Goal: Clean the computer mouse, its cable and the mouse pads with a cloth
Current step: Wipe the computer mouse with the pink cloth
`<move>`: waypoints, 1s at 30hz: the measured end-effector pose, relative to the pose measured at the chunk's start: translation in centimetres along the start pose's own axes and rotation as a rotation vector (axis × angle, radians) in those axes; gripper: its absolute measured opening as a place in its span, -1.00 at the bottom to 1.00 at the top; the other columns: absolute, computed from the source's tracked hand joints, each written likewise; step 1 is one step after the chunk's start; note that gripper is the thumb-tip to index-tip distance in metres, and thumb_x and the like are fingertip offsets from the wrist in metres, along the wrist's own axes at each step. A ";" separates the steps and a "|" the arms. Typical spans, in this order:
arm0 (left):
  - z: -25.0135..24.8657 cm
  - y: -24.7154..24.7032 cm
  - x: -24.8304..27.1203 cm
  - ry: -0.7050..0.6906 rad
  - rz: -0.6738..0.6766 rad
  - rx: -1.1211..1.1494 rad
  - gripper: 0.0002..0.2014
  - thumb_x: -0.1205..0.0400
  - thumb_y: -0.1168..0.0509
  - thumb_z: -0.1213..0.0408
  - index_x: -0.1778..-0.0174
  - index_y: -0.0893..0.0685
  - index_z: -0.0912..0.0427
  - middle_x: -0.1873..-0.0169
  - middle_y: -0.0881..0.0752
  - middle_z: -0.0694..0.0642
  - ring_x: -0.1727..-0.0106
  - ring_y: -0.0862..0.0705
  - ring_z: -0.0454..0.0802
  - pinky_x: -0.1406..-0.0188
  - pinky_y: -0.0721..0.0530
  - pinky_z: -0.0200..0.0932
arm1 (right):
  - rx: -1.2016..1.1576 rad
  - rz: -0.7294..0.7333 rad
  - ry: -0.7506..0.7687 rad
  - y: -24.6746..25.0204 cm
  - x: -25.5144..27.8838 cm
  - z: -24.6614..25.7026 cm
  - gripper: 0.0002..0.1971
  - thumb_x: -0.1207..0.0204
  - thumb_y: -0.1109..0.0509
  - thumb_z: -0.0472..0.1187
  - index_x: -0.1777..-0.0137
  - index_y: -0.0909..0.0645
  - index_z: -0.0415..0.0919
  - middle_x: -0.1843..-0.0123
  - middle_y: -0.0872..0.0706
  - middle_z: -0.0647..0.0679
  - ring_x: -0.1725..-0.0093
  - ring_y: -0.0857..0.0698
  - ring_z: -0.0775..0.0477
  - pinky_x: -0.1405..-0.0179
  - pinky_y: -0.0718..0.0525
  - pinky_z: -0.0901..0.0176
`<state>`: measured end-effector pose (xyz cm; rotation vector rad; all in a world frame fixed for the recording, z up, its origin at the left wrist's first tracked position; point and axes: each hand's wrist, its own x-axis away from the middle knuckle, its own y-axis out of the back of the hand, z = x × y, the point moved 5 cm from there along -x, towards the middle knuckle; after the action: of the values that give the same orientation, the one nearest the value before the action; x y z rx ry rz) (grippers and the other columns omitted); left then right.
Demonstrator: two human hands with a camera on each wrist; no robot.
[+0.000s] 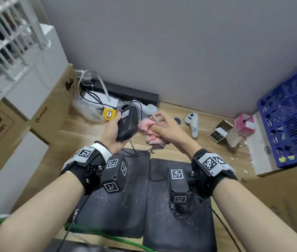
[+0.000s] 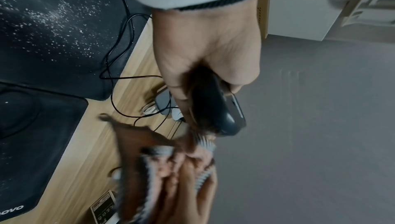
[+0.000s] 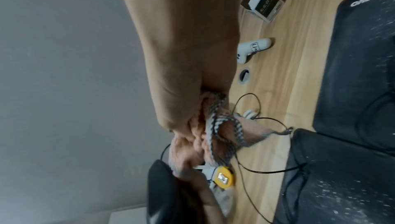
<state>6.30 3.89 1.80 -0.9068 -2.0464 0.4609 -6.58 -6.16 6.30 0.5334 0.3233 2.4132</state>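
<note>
My left hand (image 1: 112, 129) grips a black computer mouse (image 1: 128, 122) held up above the desk, its underside with a label facing me. The mouse (image 2: 215, 109) shows dark and blurred in the left wrist view. My right hand (image 1: 164, 130) holds a bunched pink cloth (image 1: 150, 128) with a checked border, pressed against the mouse's right side. The cloth (image 3: 215, 133) hangs from my fist. The thin black cable (image 1: 133, 149) drops from the mouse to the desk. Two black mouse pads (image 1: 126, 206) (image 1: 162, 215) lie side by side below my wrists, speckled with white crumbs.
Cardboard boxes (image 1: 49, 113) stand at the left. A bag of cables (image 1: 91, 106) and a yellow tape measure (image 1: 109, 114) sit behind the mouse. A white controller (image 1: 192, 124), small open box (image 1: 220, 131), pink box (image 1: 244, 124) and blue crate (image 1: 293, 115) lie at the right.
</note>
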 end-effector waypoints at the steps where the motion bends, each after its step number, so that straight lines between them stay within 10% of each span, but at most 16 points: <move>1: 0.1 -0.2 0.3 -0.004 0.007 0.038 -0.53 -0.77 -0.06 0.00 -0.24 -0.59 0.37 0.19 -0.76 0.28 0.29 -0.77 0.08 0.31 -0.78 -0.15 | -0.024 -0.088 0.037 0.8 -0.1 0.9 -0.80 -0.56 -0.31 -0.33 -0.13 -0.52 -0.08 -0.11 -0.68 -0.10 0.14 -0.72 -0.08 0.37 -0.65 0.23; 4: 0.5 -1.0 1.0 -0.010 0.018 0.064 -0.55 -0.76 -0.09 0.03 -0.28 -0.56 0.37 0.15 -0.75 0.29 0.26 -0.75 0.11 0.27 -0.78 -0.10 | -0.102 -0.237 0.116 2.0 -0.3 3.0 -0.84 -0.56 -0.29 -0.25 -0.09 -0.57 -0.05 -0.01 -0.75 -0.11 0.11 -0.75 -0.14 0.25 -0.68 0.06; 9: 1.4 -2.4 1.3 -0.095 -0.094 -0.077 -0.61 -0.79 0.02 -0.02 -0.12 -0.60 0.17 0.19 -0.76 0.15 0.36 -0.76 -0.04 0.28 -0.71 -0.16 | -0.062 -0.017 0.202 -0.4 0.5 5.1 -0.71 -0.49 -0.20 -0.33 -0.12 -0.67 -0.24 -0.04 -0.73 -0.42 0.19 -0.66 -0.23 0.19 -0.54 0.13; 15: 2.5 -3.9 1.8 -0.133 -0.175 -0.130 -0.55 -0.80 0.13 0.01 -0.08 -0.59 0.19 0.17 -0.74 0.14 0.25 -0.72 -0.01 0.53 -0.71 -0.26 | 0.213 0.088 0.282 0.4 3.9 3.1 -0.70 -0.44 -0.46 -0.36 -0.16 -0.73 -0.12 -0.19 -0.55 -0.03 -0.20 -0.52 0.13 -0.19 -0.43 0.38; 19: 3.6 -3.9 1.7 -0.081 -0.201 -0.170 -0.54 -0.78 0.13 0.02 0.08 -0.61 0.17 0.28 -0.79 0.13 0.37 -0.74 -0.02 0.47 -0.73 -0.26 | 0.258 0.186 0.320 1.0 5.3 2.6 -0.73 -0.37 -0.54 -0.40 -0.07 -0.72 -0.23 -0.03 -0.61 0.00 -0.04 -0.59 0.12 0.01 -0.45 0.60; 22: 4.7 -4.1 1.9 -0.039 -0.225 -0.185 -0.53 -0.75 0.12 -0.06 -0.05 -0.61 0.17 0.03 -0.72 0.24 0.17 -0.72 0.10 0.14 -0.73 -0.09 | 0.401 0.234 0.372 0.3 6.1 2.5 -0.79 -0.38 -0.54 -0.36 -0.01 -0.70 -0.26 0.09 -0.62 0.03 0.05 -0.60 0.06 0.03 -0.51 0.33; 30: 6.1 -6.2 2.3 0.003 -0.056 -0.269 -0.52 -0.79 0.08 -0.03 -0.12 -0.65 0.21 0.12 -0.76 0.19 0.28 -0.74 0.00 0.40 -0.73 -0.20 | 0.211 -0.037 0.278 3.3 5.0 2.5 -0.96 -0.50 -0.47 -0.33 0.10 -0.73 -0.29 0.14 -0.75 -0.10 0.19 -0.68 -0.02 0.26 -0.62 0.21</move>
<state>-2.30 1.42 3.18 -1.0031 -2.1580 0.1551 -10.80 -5.23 11.15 0.2766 0.7061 2.4326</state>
